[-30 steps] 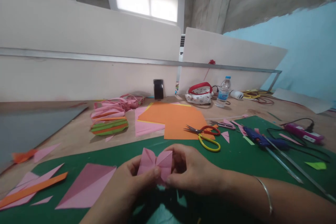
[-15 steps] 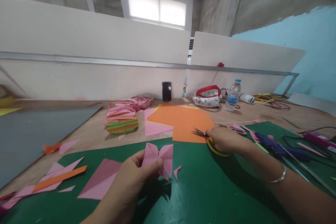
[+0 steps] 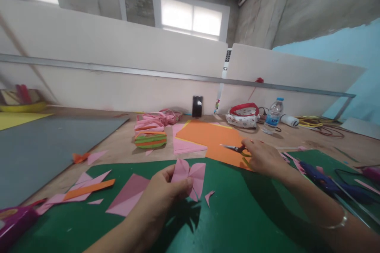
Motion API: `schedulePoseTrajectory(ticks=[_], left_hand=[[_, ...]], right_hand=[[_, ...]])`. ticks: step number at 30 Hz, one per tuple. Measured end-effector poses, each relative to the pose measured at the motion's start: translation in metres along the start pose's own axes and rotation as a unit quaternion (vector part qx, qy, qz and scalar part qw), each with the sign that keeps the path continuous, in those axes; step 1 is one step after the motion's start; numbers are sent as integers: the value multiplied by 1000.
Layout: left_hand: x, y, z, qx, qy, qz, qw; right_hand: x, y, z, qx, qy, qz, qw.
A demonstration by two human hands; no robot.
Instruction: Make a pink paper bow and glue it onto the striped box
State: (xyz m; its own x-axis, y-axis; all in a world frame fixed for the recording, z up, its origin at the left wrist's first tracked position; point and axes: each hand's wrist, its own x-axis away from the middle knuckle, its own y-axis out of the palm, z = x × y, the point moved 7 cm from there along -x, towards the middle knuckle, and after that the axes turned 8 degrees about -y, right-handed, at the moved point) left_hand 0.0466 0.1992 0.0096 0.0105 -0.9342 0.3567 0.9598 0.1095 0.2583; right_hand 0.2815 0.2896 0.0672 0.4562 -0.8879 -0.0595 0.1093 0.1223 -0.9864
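Note:
My left hand (image 3: pixel 173 187) pinches a folded pink paper piece (image 3: pixel 190 178) with rounded, petal-like lobes between thumb and fingers, raised over the green cutting mat (image 3: pixel 231 213). Over at the right, my right hand (image 3: pixel 263 158) has its fingers closed at the yellow handles of a pair of scissors (image 3: pixel 234 148). The blades point left above an orange paper sheet (image 3: pixel 196 132) and look closed together. A small pink offcut (image 3: pixel 209 197) lies on the mat beside the held paper. Left of my wrist rests a pink paper square (image 3: pixel 127 195).
Pink and orange scraps (image 3: pixel 86 189) lie at the left. A green-and-orange paper bundle (image 3: pixel 151 140), phone (image 3: pixel 197 106), white pouch (image 3: pixel 242 116) and water bottle (image 3: pixel 272 116) stand along the back. A blue glue gun (image 3: pixel 320 178) with its cord lies at the right.
The view has turned slightly left. The scissors' blades, spread before, now look closed, and my right hand sits farther round the right of the handles. My left hand still pinches the pink paper.

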Motion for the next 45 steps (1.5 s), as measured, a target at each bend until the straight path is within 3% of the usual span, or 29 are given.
schedulePoseTrajectory(ticks=[3,7,9,20,28,36,45], left_hand=[[-1,-1,3,19,0,-12,1000],[-1,-4,7,18,5,-9,1000],[1,-4,10,11,7,-6,1000],[0,-6,13,-26,13,7,1000],[1,-4,13,-76,29,1,997],[7,2,17,-125,48,7,991],[8,6,17,-138,55,-13,989]], right_hand=[[7,-12,-17,-101,-42,-9,994],[24,-16,-50,-332,-139,-79,930],[30,-16,-58,-369,-159,-94,911],[33,0,-76,-410,-177,-180,877],[34,3,-80,-425,-174,-174,871],[36,-2,-96,-464,-208,-205,837],[37,2,-98,-478,-204,-219,826]])
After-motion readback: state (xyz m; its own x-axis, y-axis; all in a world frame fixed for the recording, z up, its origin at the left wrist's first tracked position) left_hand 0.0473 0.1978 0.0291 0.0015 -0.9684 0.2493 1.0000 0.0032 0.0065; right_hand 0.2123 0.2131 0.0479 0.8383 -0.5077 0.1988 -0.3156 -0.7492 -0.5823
